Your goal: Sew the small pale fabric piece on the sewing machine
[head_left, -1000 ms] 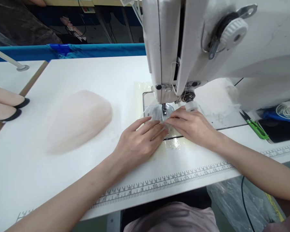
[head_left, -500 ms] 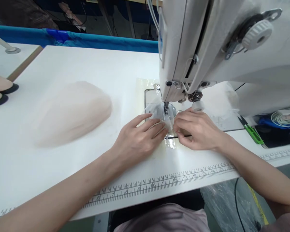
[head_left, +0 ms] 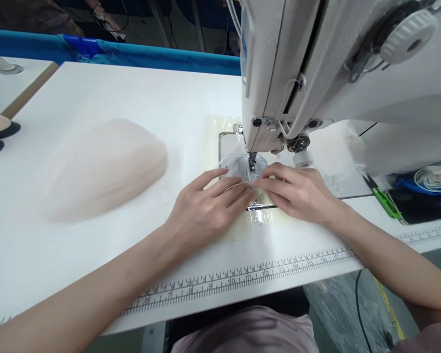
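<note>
A piece of sheer white fabric (head_left: 234,161) lies under the presser foot (head_left: 253,162) of a white sewing machine (head_left: 270,83). My left hand (head_left: 209,203) rests palm down left of the foot, fingers somewhat spread and laid on the fabric; its thumb is hidden. Close in front of the foot, my right hand (head_left: 297,191) pinches the fabric's near edge, its fingertips almost meeting those of the left hand. The thin cloth between the fingertips is hard to make out. Beneath it show the metal needle plate (head_left: 224,142) and clear tape (head_left: 260,216).
A pile of sheer pale fabric (head_left: 110,169) lies left on the white table (head_left: 161,93). More white fabric (head_left: 338,149) sits behind my right hand. Green thread snips (head_left: 384,198), a dark phone (head_left: 422,206) and coiled cable (head_left: 435,179) are at right. A ruler strip (head_left: 228,285) lines the front edge.
My right hand has shifted left and slightly up, its fingers now closer to my left fingertips and the foot. My left hand stays almost in place. The view has shifted slightly.
</note>
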Tool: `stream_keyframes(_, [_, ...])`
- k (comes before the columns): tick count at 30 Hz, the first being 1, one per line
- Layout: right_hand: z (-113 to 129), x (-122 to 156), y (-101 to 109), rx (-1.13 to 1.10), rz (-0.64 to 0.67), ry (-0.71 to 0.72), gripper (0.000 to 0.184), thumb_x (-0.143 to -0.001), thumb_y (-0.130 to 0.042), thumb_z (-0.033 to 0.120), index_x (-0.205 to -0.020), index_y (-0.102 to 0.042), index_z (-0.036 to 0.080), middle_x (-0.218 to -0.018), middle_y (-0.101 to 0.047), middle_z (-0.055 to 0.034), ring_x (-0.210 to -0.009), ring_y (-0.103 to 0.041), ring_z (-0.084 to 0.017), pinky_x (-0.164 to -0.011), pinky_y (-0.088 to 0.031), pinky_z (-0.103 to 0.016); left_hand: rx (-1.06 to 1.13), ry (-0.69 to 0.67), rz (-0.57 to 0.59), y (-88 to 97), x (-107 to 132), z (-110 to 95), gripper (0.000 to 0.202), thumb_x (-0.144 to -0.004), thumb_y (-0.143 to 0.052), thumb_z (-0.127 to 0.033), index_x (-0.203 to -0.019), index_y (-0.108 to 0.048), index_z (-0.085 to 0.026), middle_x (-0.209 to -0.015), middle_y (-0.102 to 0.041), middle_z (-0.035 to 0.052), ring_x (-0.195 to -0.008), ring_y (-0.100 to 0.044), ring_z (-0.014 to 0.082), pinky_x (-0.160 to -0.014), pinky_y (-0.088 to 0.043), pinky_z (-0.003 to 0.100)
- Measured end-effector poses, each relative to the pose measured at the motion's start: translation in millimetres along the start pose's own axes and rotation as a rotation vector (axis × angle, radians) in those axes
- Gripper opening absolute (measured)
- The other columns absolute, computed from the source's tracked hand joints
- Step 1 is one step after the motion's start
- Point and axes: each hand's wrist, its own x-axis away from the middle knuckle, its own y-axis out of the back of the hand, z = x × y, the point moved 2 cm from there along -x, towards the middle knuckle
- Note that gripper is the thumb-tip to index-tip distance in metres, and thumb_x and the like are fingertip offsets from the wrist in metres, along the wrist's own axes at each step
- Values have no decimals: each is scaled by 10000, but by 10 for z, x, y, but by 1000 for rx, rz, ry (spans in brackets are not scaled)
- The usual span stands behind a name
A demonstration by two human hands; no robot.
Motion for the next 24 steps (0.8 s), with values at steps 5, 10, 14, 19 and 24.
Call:
stream_keyframes(5, [54,-15,-53,93,-128,56,204,-904,-536,126,-809,-703,194,-942,-725,-4,-775,-598,-133,-557,-403,-271,31,33,-23,6,12,5,213,-918,-538,-114,-1088,-650,-176,-1014,-755,16,-951,-702,182,-916,-542,389])
stream_keyframes(10, [43,-19,-84,-108,-109,-80,175,-932,-562,226,-853,-717,207,-889,-746,1,-848,-620,-165,-672,-463,-305,117,174,-20,-24,-14,-6,222,-901,-572,-159,-1104,-660,-177,-1050,-743,52,-990,-687,209,-879,-550,379])
stream_keyframes(14, [21,-11,-105,-241,-154,-199,170,-935,-565,249,-877,-714,191,-844,-739,-9,-794,-626,-168,-671,-466,-313,217,335,10,-135,-80,35,230,-895,-574,-172,-1100,-677,-166,-1078,-719,76,-1003,-659,232,-805,-553,372])
stream_keyframes(19, [55,9,-121,-177,-138,-152,154,-919,-590,233,-841,-719,201,-920,-746,-3,-871,-632,-184,-723,-477,-325,162,224,14,-180,-97,28,194,-894,-574,-163,-1021,-719,-191,-1062,-724,60,-997,-652,246,-818,-552,393])
stream_keyframes(24, [159,16,-21,61,-74,15,211,-936,-529,191,-845,-719,206,-1000,-742,0,-970,-613,-198,-911,-469,-370,78,104,44,-84,-13,-44,242,-906,-569,-171,-1121,-676,-142,-1160,-708,67,-1080,-658,251,-954,-537,425])
